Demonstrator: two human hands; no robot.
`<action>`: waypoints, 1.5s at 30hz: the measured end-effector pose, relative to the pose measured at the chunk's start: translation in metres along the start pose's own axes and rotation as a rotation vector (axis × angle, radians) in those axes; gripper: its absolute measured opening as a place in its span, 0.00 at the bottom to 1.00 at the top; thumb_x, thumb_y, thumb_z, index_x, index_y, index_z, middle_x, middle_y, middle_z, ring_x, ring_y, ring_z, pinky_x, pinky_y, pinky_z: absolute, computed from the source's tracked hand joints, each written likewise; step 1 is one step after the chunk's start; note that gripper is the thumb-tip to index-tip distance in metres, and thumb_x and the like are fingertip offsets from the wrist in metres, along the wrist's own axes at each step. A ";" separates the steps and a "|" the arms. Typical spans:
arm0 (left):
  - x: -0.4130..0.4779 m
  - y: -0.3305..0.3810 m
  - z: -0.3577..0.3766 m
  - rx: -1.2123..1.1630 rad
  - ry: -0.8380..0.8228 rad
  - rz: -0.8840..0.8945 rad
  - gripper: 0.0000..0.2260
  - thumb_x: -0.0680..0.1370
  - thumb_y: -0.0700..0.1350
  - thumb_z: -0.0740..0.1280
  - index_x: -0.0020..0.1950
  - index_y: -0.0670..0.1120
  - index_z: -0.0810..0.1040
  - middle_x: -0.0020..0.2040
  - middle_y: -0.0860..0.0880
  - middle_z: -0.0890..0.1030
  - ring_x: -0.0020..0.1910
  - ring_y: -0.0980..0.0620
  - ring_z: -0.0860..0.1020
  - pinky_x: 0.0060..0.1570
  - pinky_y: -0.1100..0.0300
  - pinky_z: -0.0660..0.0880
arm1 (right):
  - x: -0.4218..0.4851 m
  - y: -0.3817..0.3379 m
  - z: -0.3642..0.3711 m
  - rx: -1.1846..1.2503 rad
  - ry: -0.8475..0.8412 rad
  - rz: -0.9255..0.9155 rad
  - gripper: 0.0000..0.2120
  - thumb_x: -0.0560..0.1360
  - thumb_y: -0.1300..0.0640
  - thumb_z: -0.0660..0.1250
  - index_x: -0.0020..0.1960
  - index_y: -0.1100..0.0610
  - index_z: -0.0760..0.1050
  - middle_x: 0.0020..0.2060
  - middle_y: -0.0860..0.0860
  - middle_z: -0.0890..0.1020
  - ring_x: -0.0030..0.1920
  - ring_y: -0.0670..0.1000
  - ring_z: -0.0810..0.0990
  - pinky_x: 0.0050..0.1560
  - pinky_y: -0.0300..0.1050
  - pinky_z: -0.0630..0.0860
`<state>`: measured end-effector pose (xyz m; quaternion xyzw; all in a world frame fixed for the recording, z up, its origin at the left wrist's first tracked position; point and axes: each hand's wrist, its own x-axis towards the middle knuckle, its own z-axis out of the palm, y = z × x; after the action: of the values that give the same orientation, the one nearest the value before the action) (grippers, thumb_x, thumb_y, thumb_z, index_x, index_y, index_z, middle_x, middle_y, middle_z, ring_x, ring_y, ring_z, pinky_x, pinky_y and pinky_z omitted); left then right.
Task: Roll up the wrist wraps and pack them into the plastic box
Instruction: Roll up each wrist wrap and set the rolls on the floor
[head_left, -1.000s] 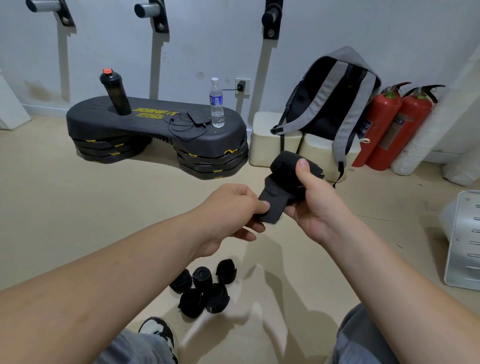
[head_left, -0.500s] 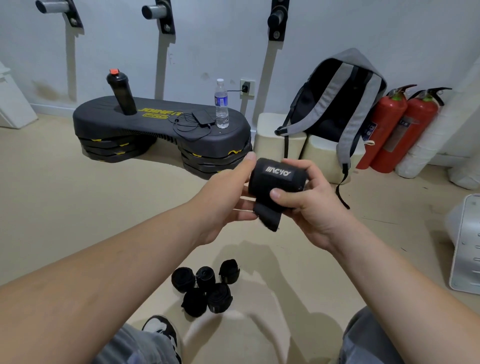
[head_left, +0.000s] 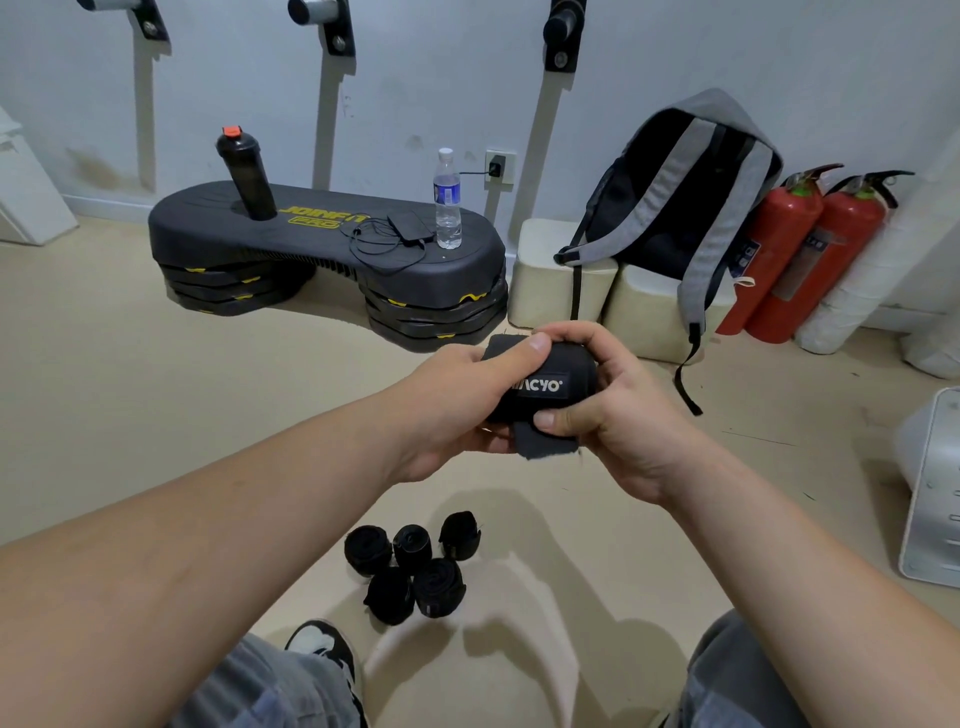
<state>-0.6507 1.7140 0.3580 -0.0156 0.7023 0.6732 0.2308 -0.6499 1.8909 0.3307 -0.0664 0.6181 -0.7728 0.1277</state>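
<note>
Rolling step almost done, by the look of it: black wrist wrap (head_left: 545, 387) wound into a tight roll, held in mid-air between both hands, well above and in front of the pile of five finished rolls (head_left: 413, 564) on the floor. Left hand (head_left: 457, 400) clamped on the roll's left end, thumb across the top. Right hand (head_left: 613, 410) clamped on the right end, thumb pinning the loose tail (head_left: 545, 441) hanging just below the roll. Next, probably: press that tail flat against the roll. No plastic box in view.
</note>
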 end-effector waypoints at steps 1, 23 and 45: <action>0.001 -0.001 0.000 0.000 0.013 0.010 0.19 0.83 0.58 0.69 0.64 0.45 0.84 0.57 0.44 0.88 0.47 0.48 0.85 0.48 0.52 0.84 | 0.000 -0.001 0.000 0.018 -0.002 0.010 0.36 0.64 0.83 0.65 0.59 0.48 0.81 0.55 0.57 0.82 0.49 0.57 0.83 0.43 0.52 0.84; 0.001 -0.007 -0.002 0.528 0.200 0.493 0.27 0.68 0.40 0.83 0.60 0.53 0.73 0.56 0.52 0.79 0.50 0.55 0.80 0.45 0.62 0.80 | -0.004 -0.014 0.002 0.244 0.034 0.289 0.21 0.75 0.47 0.71 0.61 0.60 0.82 0.54 0.58 0.88 0.47 0.52 0.87 0.57 0.51 0.85; -0.017 -0.038 0.015 0.898 0.074 0.293 0.21 0.72 0.50 0.79 0.59 0.49 0.73 0.50 0.53 0.81 0.50 0.49 0.81 0.49 0.49 0.80 | -0.041 0.009 0.001 -0.326 0.019 0.315 0.20 0.79 0.49 0.75 0.67 0.53 0.75 0.57 0.54 0.86 0.45 0.51 0.87 0.55 0.55 0.86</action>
<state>-0.6183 1.7195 0.3288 0.1609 0.9265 0.3275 0.0920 -0.6093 1.8993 0.3242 0.0187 0.7387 -0.6338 0.2286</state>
